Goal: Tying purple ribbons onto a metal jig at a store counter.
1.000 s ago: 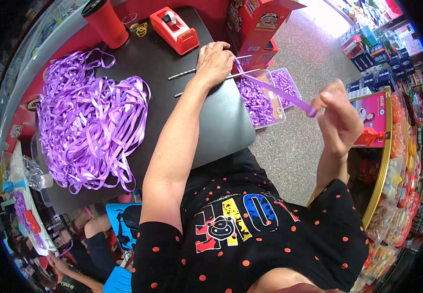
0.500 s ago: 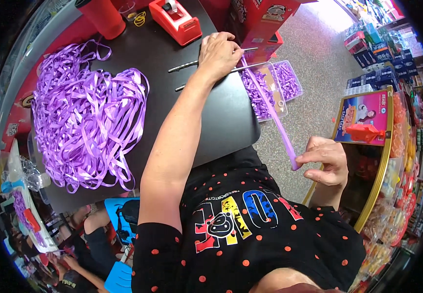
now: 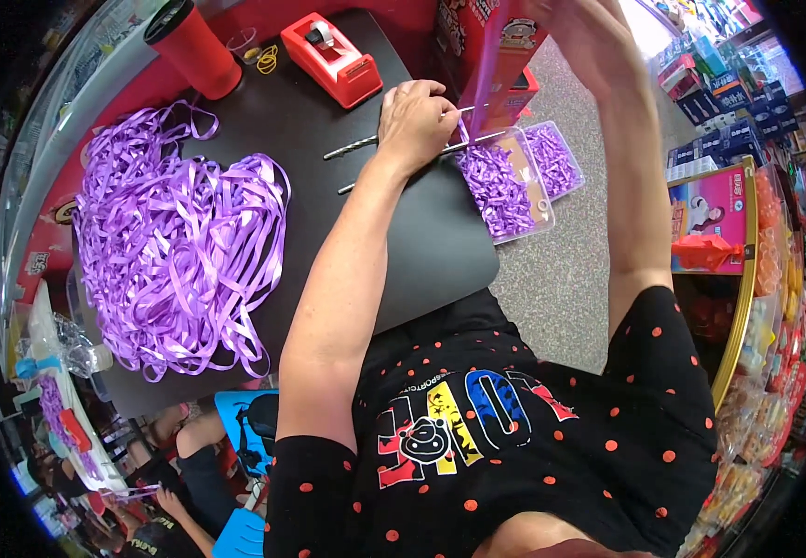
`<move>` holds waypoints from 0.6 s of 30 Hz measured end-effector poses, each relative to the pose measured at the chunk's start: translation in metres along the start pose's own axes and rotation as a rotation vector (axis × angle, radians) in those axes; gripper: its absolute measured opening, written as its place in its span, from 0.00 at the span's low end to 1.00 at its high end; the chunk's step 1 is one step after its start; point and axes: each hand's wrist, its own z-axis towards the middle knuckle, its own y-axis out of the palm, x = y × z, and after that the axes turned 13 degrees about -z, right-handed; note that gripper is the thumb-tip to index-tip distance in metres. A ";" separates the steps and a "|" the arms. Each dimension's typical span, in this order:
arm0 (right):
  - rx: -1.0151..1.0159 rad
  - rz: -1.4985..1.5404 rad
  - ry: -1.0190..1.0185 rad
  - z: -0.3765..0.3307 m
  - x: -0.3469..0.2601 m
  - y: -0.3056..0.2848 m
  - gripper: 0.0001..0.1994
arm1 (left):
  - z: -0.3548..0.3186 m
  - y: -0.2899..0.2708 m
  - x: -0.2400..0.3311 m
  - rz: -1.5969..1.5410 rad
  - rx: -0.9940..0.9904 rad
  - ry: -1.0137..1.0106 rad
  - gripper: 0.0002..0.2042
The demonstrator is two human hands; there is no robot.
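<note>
My left hand (image 3: 419,126) lies at the table's far right edge, fingers closed over two thin metal rods (image 3: 351,148), one of them with a twisted surface. From beside its fingertips a purple ribbon strip (image 3: 487,74) runs up to the top edge of the view. There my right hand (image 3: 589,26) is raised, smeared and partly cut off, at the strip's upper end. Below the rod tips sits a clear plastic box (image 3: 546,210) of short purple ribbon pieces (image 3: 499,192). A large tangled heap of purple ribbon (image 3: 184,251) covers the table's left part.
On the dark table (image 3: 421,251) stand a red tape dispenser (image 3: 336,67) and a red cup (image 3: 196,51), with yellow bands (image 3: 266,59) between them. A second box (image 3: 556,158) of pieces adjoins the first. Red cartons (image 3: 463,46) rise behind; stocked shelves line the right. A person sits at lower left.
My right hand has swung from the lower right up to the top edge, taking the ribbon strip from a downward slant to nearly upright. My left hand stays on the rods.
</note>
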 end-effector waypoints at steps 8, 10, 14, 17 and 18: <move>0.017 0.053 0.541 0.065 0.116 0.021 0.23 | 0.003 -0.001 0.003 -0.005 -0.017 -0.010 0.12; 0.002 0.079 0.639 0.063 0.154 0.022 0.23 | 0.002 -0.003 0.003 -0.006 -0.016 -0.031 0.12; 0.018 0.224 0.715 0.043 0.211 0.013 0.23 | 0.002 0.001 0.002 -0.027 0.048 -0.041 0.10; 0.069 0.235 0.746 0.021 0.236 0.016 0.28 | 0.004 -0.002 0.008 -0.034 0.079 -0.069 0.09; 0.022 0.241 0.751 0.015 0.244 0.017 0.30 | 0.004 -0.003 0.009 -0.032 0.103 -0.090 0.09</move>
